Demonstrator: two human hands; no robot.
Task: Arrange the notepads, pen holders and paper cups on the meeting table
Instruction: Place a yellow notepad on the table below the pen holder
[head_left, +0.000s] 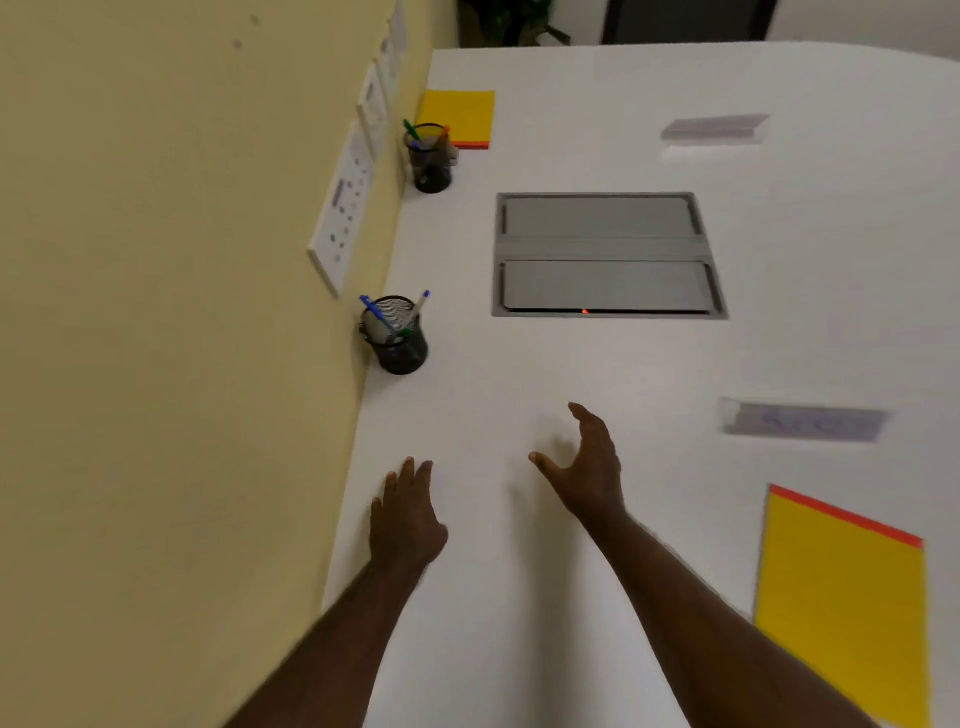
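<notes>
Two black mesh pen holders stand along the white table's left edge by the wall: a near pen holder (396, 335) with blue pens and a far pen holder (431, 157) with green and orange pens. A yellow notepad (460, 117) lies behind the far holder. Another yellow notepad (847, 603) with an orange-red top strip lies at the near right. My left hand (405, 519) rests flat on the table near its left edge, fingers straight. My right hand (587, 465) hovers over the table with fingers spread, holding nothing. No paper cups are in view.
A grey cable hatch (605, 254) is set into the white meeting table (519, 405). Two clear name-card stands, one (714, 129) far and one (802, 422) nearer, sit on the right. White socket panels (343, 208) line the yellow wall on the left.
</notes>
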